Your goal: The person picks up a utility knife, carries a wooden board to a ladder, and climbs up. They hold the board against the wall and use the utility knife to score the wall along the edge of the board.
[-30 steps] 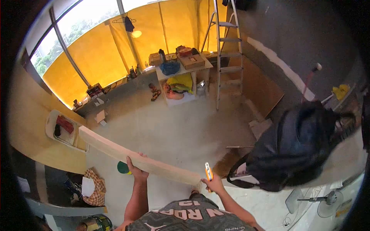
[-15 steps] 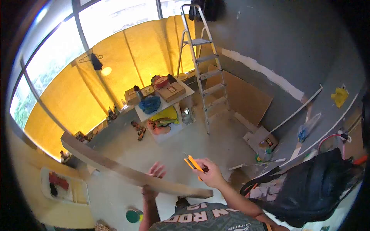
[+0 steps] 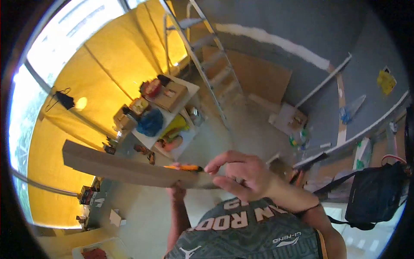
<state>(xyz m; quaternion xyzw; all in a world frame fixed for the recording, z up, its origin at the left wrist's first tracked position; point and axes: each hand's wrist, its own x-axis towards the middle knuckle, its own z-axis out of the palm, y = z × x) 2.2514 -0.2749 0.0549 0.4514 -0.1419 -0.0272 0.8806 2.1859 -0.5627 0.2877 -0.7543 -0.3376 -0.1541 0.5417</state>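
A long brown board (image 3: 116, 167) stretches across the front of my body, its far end reaching out to the left. My left hand (image 3: 177, 189) grips it from below and behind, largely hidden by the board. Along the upper edge lies an orange utility knife (image 3: 187, 167), beside the left fingers, with its dark end pointing right. My right hand (image 3: 248, 175) is over the board's near end, thumb and index finger apart. Its index fingertip comes right up to the dark end of the knife. The palm shows nothing in it.
A stepladder (image 3: 202, 60) stands ahead, right of a white table (image 3: 192, 93) loaded with boxes and a blue bag. Yellow sheeting (image 3: 108, 69) covers the lower windows. A black bag (image 3: 375, 196) is at my right. Bottles and cardboard lie by the grey wall.
The orange knife has gone from my right hand to the board's edge by my left fingers. My right hand has opened and moved over the board. My view has turned and tipped downward.
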